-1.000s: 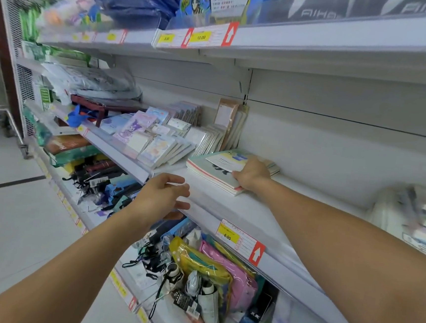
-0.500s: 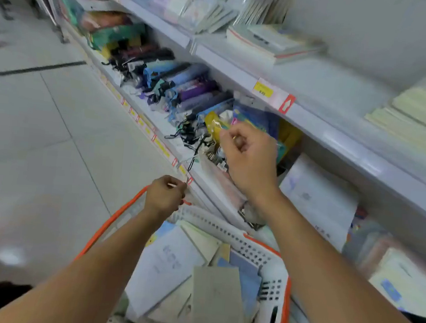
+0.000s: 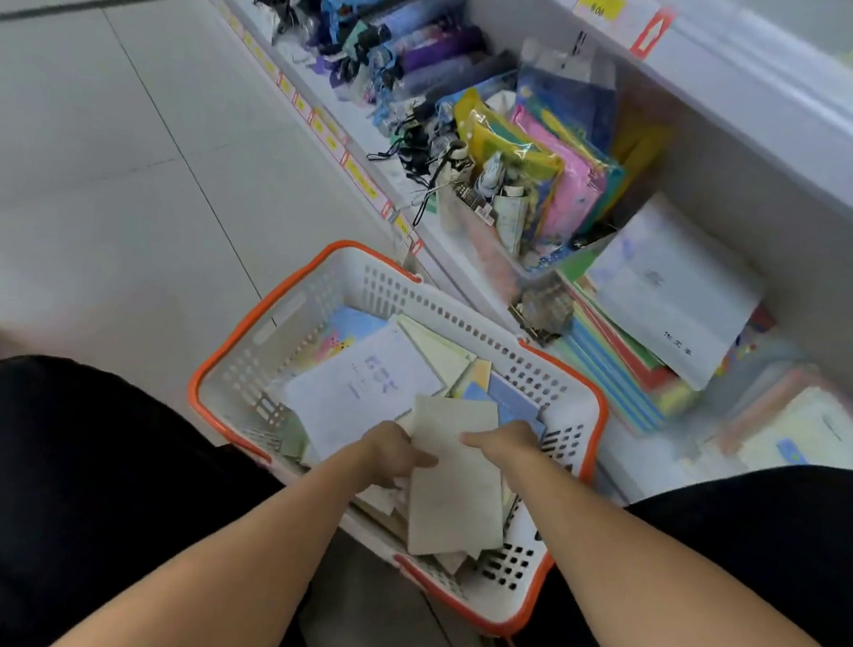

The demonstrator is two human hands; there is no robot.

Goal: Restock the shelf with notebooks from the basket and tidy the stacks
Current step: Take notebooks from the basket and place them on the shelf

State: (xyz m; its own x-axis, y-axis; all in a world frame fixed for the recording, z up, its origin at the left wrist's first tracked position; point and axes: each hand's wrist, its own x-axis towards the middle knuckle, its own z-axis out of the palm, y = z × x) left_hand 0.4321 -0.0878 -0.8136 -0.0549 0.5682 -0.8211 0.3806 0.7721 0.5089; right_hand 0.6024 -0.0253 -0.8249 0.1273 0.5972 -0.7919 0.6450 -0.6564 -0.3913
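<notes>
A white basket with an orange rim sits on the floor between my knees, holding several loose notebooks. Both hands are down inside it. My left hand grips the left edge of a pale grey-green notebook lying on top. My right hand rests on the same notebook's upper right part; its fingers are hidden from here. A larger white notebook with blue print lies behind it. The shelf edge with a yellow price tag runs across the top right.
The bottom shelf to the right holds stacked notebooks with a white one on top, coloured plastic pouches and folded umbrellas. Pale tiled floor spreads to the left. My dark-clothed knees flank the basket.
My view has dropped from the notebook shelf to the basket. Both hands left the shelf, came down into the basket, and now hold the pale notebook.
</notes>
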